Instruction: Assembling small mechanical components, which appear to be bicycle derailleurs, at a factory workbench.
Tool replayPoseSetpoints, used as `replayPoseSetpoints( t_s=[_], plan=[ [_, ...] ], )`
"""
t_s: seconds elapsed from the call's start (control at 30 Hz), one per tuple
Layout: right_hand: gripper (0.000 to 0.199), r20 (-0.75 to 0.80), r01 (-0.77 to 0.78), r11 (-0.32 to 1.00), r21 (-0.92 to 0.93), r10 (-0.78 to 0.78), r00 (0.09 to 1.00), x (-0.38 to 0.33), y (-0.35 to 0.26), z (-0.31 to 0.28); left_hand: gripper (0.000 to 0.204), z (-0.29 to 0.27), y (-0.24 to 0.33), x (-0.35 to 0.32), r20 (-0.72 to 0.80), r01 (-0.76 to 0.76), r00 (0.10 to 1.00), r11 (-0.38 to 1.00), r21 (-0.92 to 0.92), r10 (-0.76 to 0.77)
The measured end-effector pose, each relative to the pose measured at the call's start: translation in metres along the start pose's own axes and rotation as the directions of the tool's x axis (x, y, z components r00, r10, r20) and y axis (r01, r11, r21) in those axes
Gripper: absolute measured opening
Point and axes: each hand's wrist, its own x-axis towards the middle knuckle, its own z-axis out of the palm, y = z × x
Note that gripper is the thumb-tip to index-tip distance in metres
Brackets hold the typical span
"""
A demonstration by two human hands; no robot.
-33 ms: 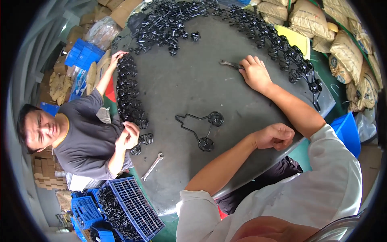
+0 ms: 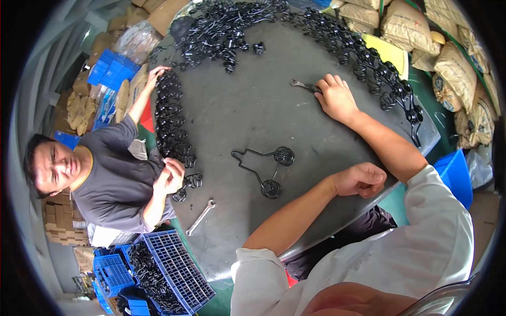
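Observation:
My right hand (image 2: 337, 99) rests on the far right part of the dark table (image 2: 226, 108). Its fingers close over the handle of an open-end wrench (image 2: 302, 84), whose jaw points left. My left hand (image 2: 359, 179) lies near the table's front edge, curled into a loose fist with nothing seen in it. Left of that hand lies a black bent-wire spring part (image 2: 272, 189) with two coiled ends, touched by neither hand. A second, silver wrench (image 2: 201, 217) lies farther left, near the edge.
A person (image 2: 113, 174) at the left has both hands at a row of black coiled parts (image 2: 169, 118). More coiled parts are piled (image 2: 216, 39) at the back and lined up (image 2: 363, 58) along the right. Blue crates (image 2: 176, 268) stand lower left; sacks (image 2: 406, 26) are stacked beyond.
The whole view has shifted very slightly. Both my hands, the wrenches and the spring part stay where they were.

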Motion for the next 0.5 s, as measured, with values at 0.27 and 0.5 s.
replayPoseSetpoints(
  t_s=[0.27,0.5],
  plan=[
    [0.027,0.060,-0.002,0.993,-0.121,0.009,0.998,-0.007,-0.003,0.004,0.044,-0.008,-0.014,0.000,-0.040,-0.023,0.999,0.999,-0.027,0.022],
    [0.028,0.054,0.009,0.993,-0.120,-0.002,0.999,-0.007,-0.010,0.005,0.035,-0.009,-0.015,0.001,-0.056,-0.039,0.998,0.996,-0.077,0.035]
  ],
)
